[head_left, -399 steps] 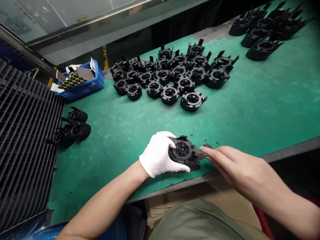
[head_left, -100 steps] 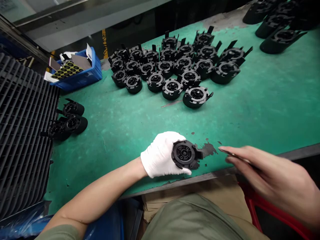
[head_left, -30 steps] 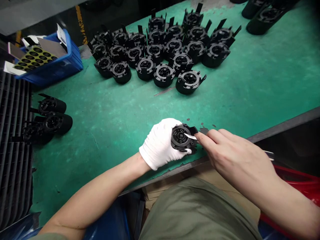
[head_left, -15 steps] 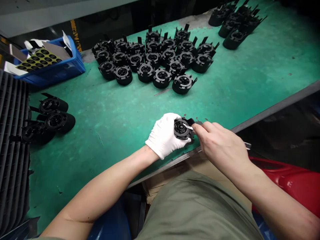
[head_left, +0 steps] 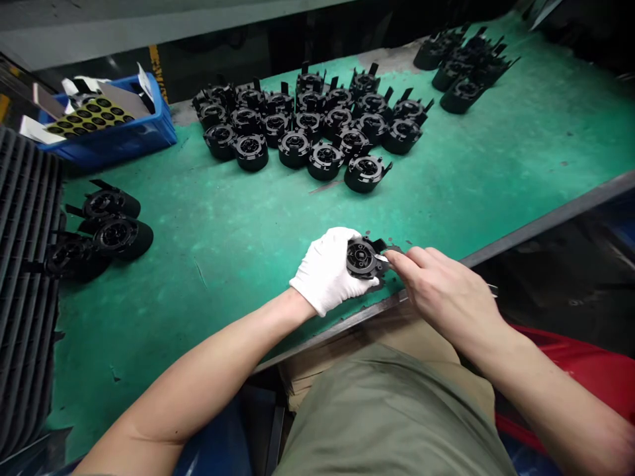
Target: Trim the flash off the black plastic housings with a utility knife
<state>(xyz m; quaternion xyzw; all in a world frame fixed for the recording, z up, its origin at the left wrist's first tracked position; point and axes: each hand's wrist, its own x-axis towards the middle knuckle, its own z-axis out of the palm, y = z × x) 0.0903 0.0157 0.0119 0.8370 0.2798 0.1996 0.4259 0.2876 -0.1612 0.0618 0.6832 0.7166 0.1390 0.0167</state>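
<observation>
My left hand, in a white glove, is wrapped round a round black plastic housing near the table's front edge. The housing's open, ringed face is turned up toward me, and a black tab sticks out at its far right side. My bare right hand is closed on a slim knife. Its short silvery blade lies at the housing's right rim, apparently touching it. Most of the handle is hidden in my palm, with a bit of metal showing behind the hand.
Rows of similar black housings stand on the green table. More housings are clustered at the far right and left. A blue bin holds sheets of round stickers. Grey ribbed trays line the left edge.
The knife blade has moved right, from over the housing's face to its rim, as my right hand drew back slightly. My left hand keeps its hold on the housing.
</observation>
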